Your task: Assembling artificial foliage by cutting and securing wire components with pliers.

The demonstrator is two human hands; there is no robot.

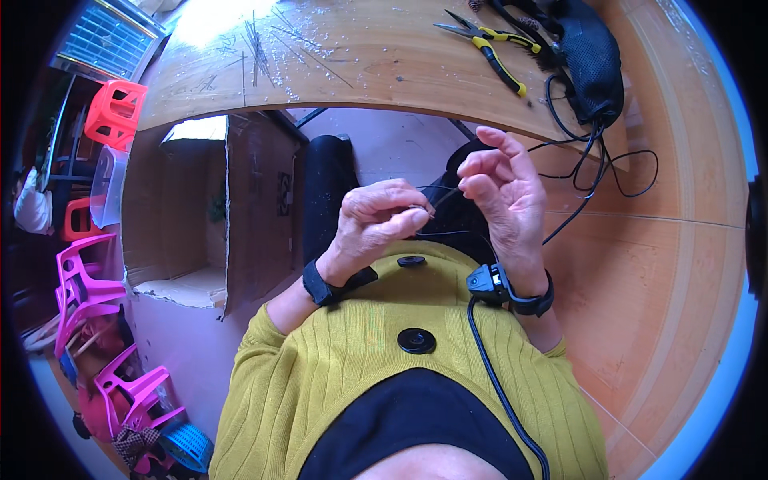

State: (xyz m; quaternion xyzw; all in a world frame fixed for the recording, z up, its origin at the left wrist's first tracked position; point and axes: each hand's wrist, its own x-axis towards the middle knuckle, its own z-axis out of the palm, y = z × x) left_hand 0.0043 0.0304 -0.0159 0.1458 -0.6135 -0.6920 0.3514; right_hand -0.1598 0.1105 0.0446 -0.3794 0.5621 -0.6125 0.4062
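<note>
My left hand (380, 212) is closed in a pinch in front of my lap. Between its fingertips is a small brownish piece (430, 210), mostly covered by the fingers. Thin dark wire (446, 198) runs from it toward my right hand (508, 196), and another thin strand curves below. My right hand is raised, palm turned inward, with its thumb and fingers apart. The wire's far end lies close to the right thumb; whether they touch is not clear.
A wooden table (360, 80) ahead bears loose thin wires (258, 56), yellow-black pliers (502, 70) and a black mesh pouch (592, 68) with cables. An open cardboard box (260, 216) stands left of my legs. Pink stools (76, 276) and a blue basket (186, 446) lie farther left.
</note>
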